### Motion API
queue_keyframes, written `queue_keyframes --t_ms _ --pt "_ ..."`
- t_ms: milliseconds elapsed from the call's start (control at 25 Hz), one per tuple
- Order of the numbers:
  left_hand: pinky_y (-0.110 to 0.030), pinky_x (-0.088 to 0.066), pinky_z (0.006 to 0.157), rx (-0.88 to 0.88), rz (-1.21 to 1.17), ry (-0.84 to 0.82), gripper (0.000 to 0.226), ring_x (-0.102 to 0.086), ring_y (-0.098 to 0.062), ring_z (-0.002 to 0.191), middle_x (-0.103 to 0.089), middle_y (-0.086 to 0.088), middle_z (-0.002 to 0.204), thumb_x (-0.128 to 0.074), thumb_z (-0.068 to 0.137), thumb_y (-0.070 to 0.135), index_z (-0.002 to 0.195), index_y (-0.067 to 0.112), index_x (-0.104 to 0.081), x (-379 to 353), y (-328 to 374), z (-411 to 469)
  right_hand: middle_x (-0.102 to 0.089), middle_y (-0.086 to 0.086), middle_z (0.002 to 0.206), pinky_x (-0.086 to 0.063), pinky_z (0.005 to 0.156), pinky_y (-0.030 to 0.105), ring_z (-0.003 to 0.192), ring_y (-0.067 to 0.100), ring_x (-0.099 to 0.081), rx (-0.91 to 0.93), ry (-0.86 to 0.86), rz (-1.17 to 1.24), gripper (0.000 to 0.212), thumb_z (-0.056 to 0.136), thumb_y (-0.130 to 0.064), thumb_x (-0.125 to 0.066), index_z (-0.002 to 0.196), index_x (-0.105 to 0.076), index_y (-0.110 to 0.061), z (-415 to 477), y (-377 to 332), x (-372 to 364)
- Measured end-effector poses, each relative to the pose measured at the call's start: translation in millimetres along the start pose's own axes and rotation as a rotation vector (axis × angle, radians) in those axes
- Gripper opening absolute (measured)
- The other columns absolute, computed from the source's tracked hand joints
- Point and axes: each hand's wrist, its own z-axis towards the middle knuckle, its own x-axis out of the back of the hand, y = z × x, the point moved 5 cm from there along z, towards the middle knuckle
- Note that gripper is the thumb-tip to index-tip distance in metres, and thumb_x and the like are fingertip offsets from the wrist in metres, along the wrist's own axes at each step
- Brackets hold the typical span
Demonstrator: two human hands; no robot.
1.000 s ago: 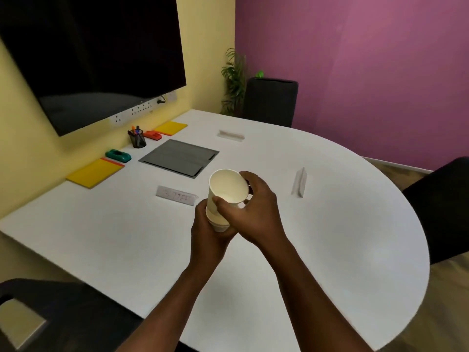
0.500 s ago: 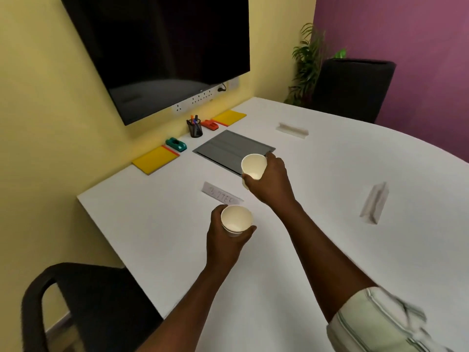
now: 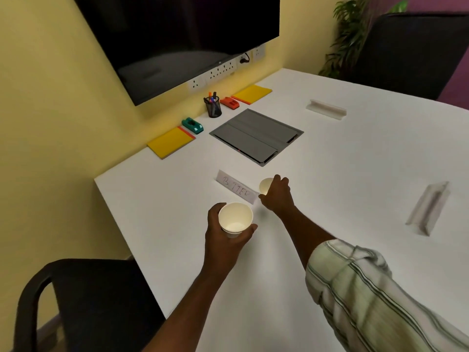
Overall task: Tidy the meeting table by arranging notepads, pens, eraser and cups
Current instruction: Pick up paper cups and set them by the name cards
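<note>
My left hand (image 3: pixel 225 240) grips a nested stack of white paper cups (image 3: pixel 234 219) above the white table (image 3: pixel 330 199). A single white paper cup (image 3: pixel 265 185) is held by my right hand (image 3: pixel 278 195), low over the table just right of a name card (image 3: pixel 237 187). Along the wall lie two yellow notepads (image 3: pixel 170 142) (image 3: pixel 252 94), a green eraser (image 3: pixel 193 125), a red eraser (image 3: pixel 229 102) and a black mesh pen holder (image 3: pixel 213 107) with several pens.
A grey cable hatch (image 3: pixel 256 135) is set in the table. Two more name card stands (image 3: pixel 326 109) (image 3: pixel 429 207) sit to the right. A black chair (image 3: pixel 83 301) stands at the near left, another chair (image 3: pixel 411 52) and a plant at the back. A screen hangs on the wall.
The right hand pulled one cup off the stack and carried it forward, then down beside the name card. The left hand kept the remaining stack. My head turned left and closer.
</note>
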Motion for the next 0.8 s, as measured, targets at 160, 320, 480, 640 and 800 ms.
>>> queue_keyframes --t_ms 160,320,480,640,800 --pt "-0.024 -0.050 0.089 0.014 0.030 -0.023 0.079 -0.053 -0.009 0.108 -0.052 0.011 0.116 -0.088 0.059 0.029 0.123 0.022 -0.044 0.3 -10.8 9.5 -0.037 0.020 0.134 -0.045 0.098 0.044 0.123 0.041 -0.046 -0.034 -0.006 -0.013 0.079 0.077 -0.025 -0.078 0.136 -0.030 -0.002 15.9 22.2 -24.9" --pt "-0.024 -0.049 0.090 0.025 0.027 -0.041 0.076 -0.053 -0.008 0.108 -0.053 0.014 0.115 -0.088 0.060 0.027 0.122 0.022 -0.045 6.7 -22.4 25.1 -0.038 0.022 0.132 -0.044 0.097 0.047 0.120 0.045 -0.046 -0.047 -0.030 0.013 0.078 0.079 -0.022 -0.077 0.136 -0.029 0.000 19.5 28.7 -46.3" --pt "-0.014 -0.047 0.088 0.024 0.001 -0.040 0.077 -0.052 -0.006 0.109 -0.052 0.015 0.117 -0.088 0.061 0.025 0.123 0.021 -0.044 6.4 -26.1 27.3 -0.039 0.022 0.130 -0.044 0.097 0.047 0.119 0.044 -0.047 -0.050 -0.050 0.015 0.075 0.078 -0.021 -0.077 0.133 -0.032 0.000 22.4 33.0 -57.2" --pt "-0.010 -0.045 0.088 0.010 -0.013 -0.054 0.078 -0.050 0.000 0.110 -0.050 0.019 0.118 -0.087 0.061 0.026 0.125 0.022 -0.043 6.7 -23.5 26.1 -0.038 0.022 0.132 -0.044 0.097 0.050 0.122 0.045 -0.043 -0.072 -0.045 0.013 0.086 0.074 -0.018 -0.081 0.139 -0.026 -0.003 19.4 34.7 -60.0" --pt "-0.004 -0.042 0.085 0.026 -0.026 -0.050 0.081 -0.048 0.002 0.112 -0.047 0.026 0.117 -0.088 0.060 0.027 0.127 0.025 -0.041 13.5 -18.7 24.9 -0.029 0.020 0.137 -0.044 0.095 0.054 0.125 0.041 -0.038 -0.112 0.008 -0.051 0.112 0.065 -0.018 -0.088 0.148 -0.012 -0.012 5.8 31.6 -51.6"
